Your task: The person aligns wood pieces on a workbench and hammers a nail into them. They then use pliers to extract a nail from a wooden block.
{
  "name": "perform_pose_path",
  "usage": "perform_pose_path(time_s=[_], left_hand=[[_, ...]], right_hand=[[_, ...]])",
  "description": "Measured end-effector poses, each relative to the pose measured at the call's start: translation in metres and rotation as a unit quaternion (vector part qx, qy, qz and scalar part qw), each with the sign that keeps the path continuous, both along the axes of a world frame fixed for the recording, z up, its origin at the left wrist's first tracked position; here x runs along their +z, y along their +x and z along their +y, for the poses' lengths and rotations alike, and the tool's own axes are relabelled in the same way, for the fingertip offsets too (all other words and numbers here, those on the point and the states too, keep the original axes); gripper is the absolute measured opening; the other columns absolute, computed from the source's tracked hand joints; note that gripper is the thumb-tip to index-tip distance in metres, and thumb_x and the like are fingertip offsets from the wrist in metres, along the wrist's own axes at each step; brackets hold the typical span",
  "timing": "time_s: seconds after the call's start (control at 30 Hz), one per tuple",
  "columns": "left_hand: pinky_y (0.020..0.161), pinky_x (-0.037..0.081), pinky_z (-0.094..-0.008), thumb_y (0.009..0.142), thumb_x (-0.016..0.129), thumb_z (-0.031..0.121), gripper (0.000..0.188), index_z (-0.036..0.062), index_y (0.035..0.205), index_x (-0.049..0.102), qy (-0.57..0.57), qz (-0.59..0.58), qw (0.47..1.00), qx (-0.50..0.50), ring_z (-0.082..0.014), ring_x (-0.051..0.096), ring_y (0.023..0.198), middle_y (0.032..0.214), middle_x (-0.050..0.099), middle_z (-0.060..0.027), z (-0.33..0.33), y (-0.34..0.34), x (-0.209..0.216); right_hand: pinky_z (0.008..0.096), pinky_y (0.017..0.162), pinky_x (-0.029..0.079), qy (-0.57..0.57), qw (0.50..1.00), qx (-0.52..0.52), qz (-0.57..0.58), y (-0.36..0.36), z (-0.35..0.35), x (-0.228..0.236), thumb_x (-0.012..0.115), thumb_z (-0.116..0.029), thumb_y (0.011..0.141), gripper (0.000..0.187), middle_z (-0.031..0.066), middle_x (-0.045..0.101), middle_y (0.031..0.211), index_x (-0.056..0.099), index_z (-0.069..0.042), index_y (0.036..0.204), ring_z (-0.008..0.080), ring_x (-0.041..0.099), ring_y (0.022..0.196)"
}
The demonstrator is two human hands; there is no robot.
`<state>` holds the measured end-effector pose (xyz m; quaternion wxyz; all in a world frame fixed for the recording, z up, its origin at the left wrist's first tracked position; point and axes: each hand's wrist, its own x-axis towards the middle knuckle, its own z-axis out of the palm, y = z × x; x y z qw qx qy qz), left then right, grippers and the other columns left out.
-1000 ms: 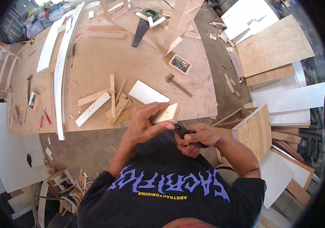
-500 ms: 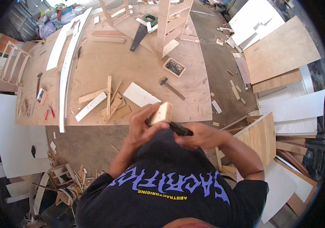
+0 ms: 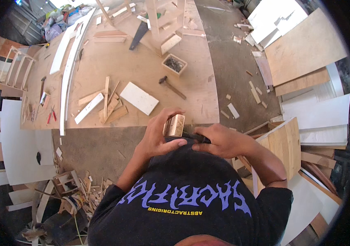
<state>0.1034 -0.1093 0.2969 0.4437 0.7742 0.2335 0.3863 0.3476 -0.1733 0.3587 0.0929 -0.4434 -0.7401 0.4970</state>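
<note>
In front of my chest, my left hand (image 3: 155,132) wraps round a short pale wooden block (image 3: 177,125), its thumb stretched along the lower side. One end face of the block points up. My right hand (image 3: 225,141) grips a dark tool (image 3: 194,137) with a black handle, which reaches the block's right side. The tool's working end is hidden behind the block, so I cannot tell its kind. Both hands are just off the table's near edge. On the table, a hammer (image 3: 173,88) and a white board (image 3: 139,98) are the closest things.
The plywood-topped table (image 3: 113,61) carries a box of nails (image 3: 174,64), a handsaw (image 3: 139,36), wooden offcuts (image 3: 111,108), a long white strip (image 3: 70,69), red-handled pliers (image 3: 51,115) and an upright wooden frame (image 3: 153,28). Sheets (image 3: 306,53) lean at right; scraps (image 3: 82,188) litter the lower-left floor.
The block has turned in my left hand and stands more upright. My right hand has shifted slightly right with the tool. The table's contents appear further left as the view has shifted.
</note>
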Motion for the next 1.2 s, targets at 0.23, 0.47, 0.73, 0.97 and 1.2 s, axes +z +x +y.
perform_pose_path(time_s=[0.23,0.47,0.73,0.97,1.2], left_hand=[[0.069,0.052,-0.0388,0.078,0.085,0.034,0.050,0.0026,0.107,0.058,0.010,0.006,1.000,0.023,-0.0289,0.066,0.075,0.091,0.063,-0.0144,-0.031,0.036,0.007],[0.057,0.051,-0.0343,0.077,0.086,0.028,0.040,0.0022,0.097,0.062,0.027,0.031,0.992,0.119,-0.0259,0.062,0.059,0.072,0.060,-0.0105,-0.047,0.071,0.004],[0.058,0.053,-0.0342,0.074,0.086,0.030,0.044,0.0013,0.098,0.064,0.072,0.042,0.990,0.110,-0.0263,0.065,0.060,0.075,0.064,-0.0119,-0.052,0.082,0.006],[0.057,0.052,-0.0336,0.074,0.085,0.034,0.044,0.0033,0.097,0.064,0.182,0.056,0.971,0.141,-0.0256,0.065,0.059,0.073,0.063,-0.0096,-0.058,0.079,0.010],[0.055,0.049,-0.0332,0.078,0.080,0.038,0.041,0.0042,0.091,0.061,0.099,0.051,0.971,0.213,-0.0215,0.060,0.055,0.069,0.059,-0.0069,-0.072,0.065,0.015]], right_hand=[[0.0541,0.078,0.052,0.031,0.998,-0.053,-0.016,0.022,-0.026,0.013,0.069,-0.032,0.096,0.037,0.0294,0.068,0.087,0.062,0.005,0.095,0.0510,0.066,0.090],[0.0537,0.077,0.053,0.227,0.955,-0.160,-0.105,0.038,-0.044,-0.004,0.069,-0.034,0.095,0.037,0.0276,0.067,0.083,0.063,0.003,0.092,0.0493,0.066,0.085],[0.0504,0.072,0.053,0.032,0.998,-0.057,-0.015,0.060,-0.047,-0.012,0.065,-0.039,0.099,0.039,0.0235,0.065,0.076,0.064,-0.001,0.093,0.0435,0.067,0.077],[0.0506,0.073,0.052,0.034,0.997,-0.006,0.064,0.062,-0.034,-0.020,0.067,-0.037,0.097,0.035,0.0219,0.066,0.079,0.063,-0.002,0.094,0.0429,0.066,0.078],[0.0414,0.061,0.046,0.508,0.849,-0.122,-0.077,0.036,-0.024,-0.038,0.075,-0.026,0.087,0.025,0.0070,0.053,0.073,0.057,-0.011,0.079,0.0277,0.059,0.068]])
